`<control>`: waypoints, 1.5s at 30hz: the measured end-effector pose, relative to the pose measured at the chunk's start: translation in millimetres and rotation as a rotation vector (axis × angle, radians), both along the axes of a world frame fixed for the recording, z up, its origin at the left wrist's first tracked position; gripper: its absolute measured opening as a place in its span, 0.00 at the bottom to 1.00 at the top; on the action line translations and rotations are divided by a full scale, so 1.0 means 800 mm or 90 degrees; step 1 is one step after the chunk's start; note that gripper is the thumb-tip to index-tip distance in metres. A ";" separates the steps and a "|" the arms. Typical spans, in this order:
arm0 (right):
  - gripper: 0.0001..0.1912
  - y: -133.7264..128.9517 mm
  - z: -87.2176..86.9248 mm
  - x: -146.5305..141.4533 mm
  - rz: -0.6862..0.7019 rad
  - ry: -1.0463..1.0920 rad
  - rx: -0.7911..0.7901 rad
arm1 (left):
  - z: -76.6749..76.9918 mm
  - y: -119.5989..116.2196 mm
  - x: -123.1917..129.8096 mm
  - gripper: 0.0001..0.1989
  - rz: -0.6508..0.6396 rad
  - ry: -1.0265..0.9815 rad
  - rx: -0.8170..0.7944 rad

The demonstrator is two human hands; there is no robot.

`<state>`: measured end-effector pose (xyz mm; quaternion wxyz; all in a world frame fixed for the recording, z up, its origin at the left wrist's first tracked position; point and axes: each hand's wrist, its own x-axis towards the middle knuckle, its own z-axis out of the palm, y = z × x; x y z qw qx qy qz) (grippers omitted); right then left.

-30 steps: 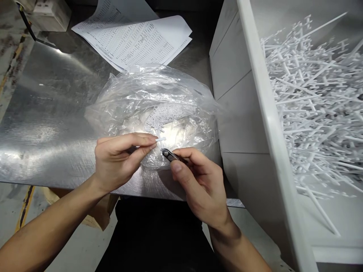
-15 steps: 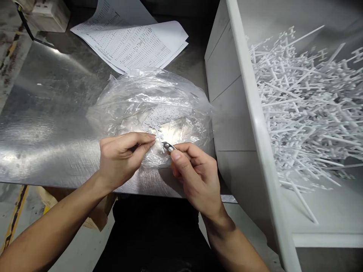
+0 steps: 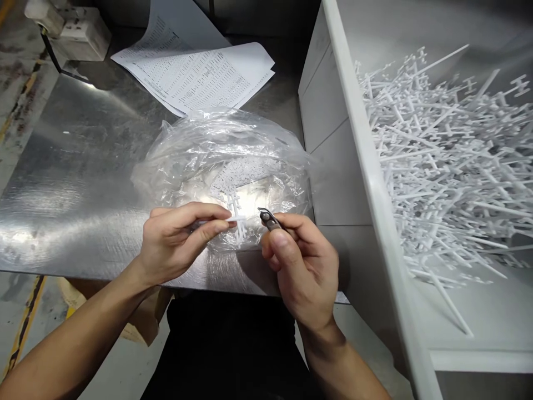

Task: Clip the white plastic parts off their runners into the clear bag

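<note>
My left hand (image 3: 177,241) pinches the stem of a white branched plastic piece (image 3: 240,222) between thumb and fingertips. The piece hangs over the near part of a clear plastic bag (image 3: 233,130). Small white parts (image 3: 241,171) lie in a heap on the bag, just beyond the held piece. To the right, my right hand (image 3: 302,264) is closed around small metal cutters (image 3: 268,218). The cutters' tips point up and left, apart from the white piece.
Printed sheets (image 3: 204,75) lie behind the bag on the metal table (image 3: 79,183). At the right a grey-white bin (image 3: 470,347) holds many white branched pieces (image 3: 449,166), its wall rising beside my right hand. A socket block (image 3: 85,36) stands at the back left.
My right hand and the cutters have moved right, away from the white piece. The piece in my left hand is now lower and turned, showing more branches. The whole view has shifted slightly.
</note>
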<state>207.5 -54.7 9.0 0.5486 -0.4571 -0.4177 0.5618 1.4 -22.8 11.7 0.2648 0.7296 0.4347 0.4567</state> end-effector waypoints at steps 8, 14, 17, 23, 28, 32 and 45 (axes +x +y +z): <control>0.09 0.007 0.005 -0.002 0.059 0.017 -0.020 | 0.007 0.000 0.000 0.09 -0.109 -0.023 -0.050; 0.13 0.004 0.001 0.000 0.065 -0.021 -0.038 | 0.006 0.000 -0.003 0.11 -0.126 -0.017 -0.044; 0.13 0.003 0.000 0.000 0.073 -0.030 -0.040 | 0.005 0.000 -0.003 0.10 -0.140 -0.015 -0.054; 0.11 0.005 0.001 -0.002 0.071 -0.015 -0.023 | 0.006 0.002 -0.001 0.08 -0.128 -0.007 -0.070; 0.12 0.008 0.002 -0.003 0.068 -0.025 -0.028 | 0.006 0.003 0.001 0.07 -0.118 -0.018 -0.077; 0.13 0.009 0.002 -0.004 0.060 -0.035 -0.039 | 0.005 0.005 0.002 0.07 -0.123 -0.022 -0.092; 0.14 0.005 0.004 -0.001 0.088 0.012 -0.028 | 0.004 0.006 0.003 0.05 -0.113 -0.021 -0.098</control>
